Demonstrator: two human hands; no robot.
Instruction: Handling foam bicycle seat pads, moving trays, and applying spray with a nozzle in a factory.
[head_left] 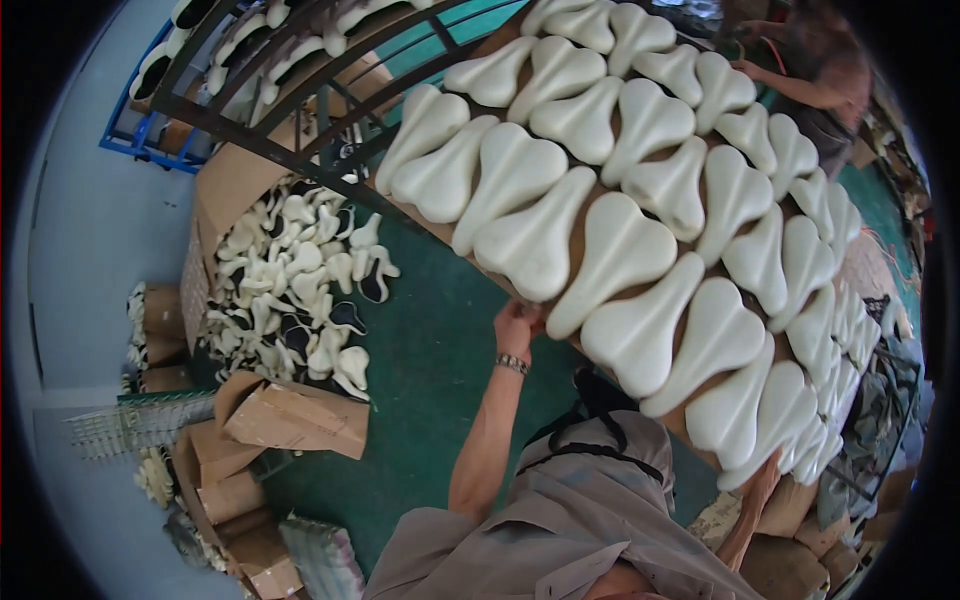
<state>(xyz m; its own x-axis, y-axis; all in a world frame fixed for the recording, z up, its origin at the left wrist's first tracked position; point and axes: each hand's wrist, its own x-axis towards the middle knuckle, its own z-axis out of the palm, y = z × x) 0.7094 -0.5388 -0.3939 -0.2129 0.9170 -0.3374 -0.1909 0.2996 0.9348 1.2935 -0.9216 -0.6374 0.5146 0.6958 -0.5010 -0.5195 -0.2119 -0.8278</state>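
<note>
Rows of cream-white foam bicycle saddles [618, 250] lie on a brown board [580, 238], broad and narrow ends alternating. At the board's near edge, my left hand [518, 326] is closed on the rim, its fingertips partly hidden beneath it. A metal watch band [512, 363] circles that wrist. Farther right, my right hand [766, 478] grips the same board at its near right corner, close to the last saddles; most of its fingers are out of sight. Neither hand holds a saddle itself.
Left on the green floor is a heap of loose saddles [300, 260], some with black undersides. Cardboard boxes [300, 415] stand below it. A dark metal rack [290, 140] rises at the upper left. Another person [820, 85] works beyond the board's far right. Dark cloth [868, 430] hangs at right.
</note>
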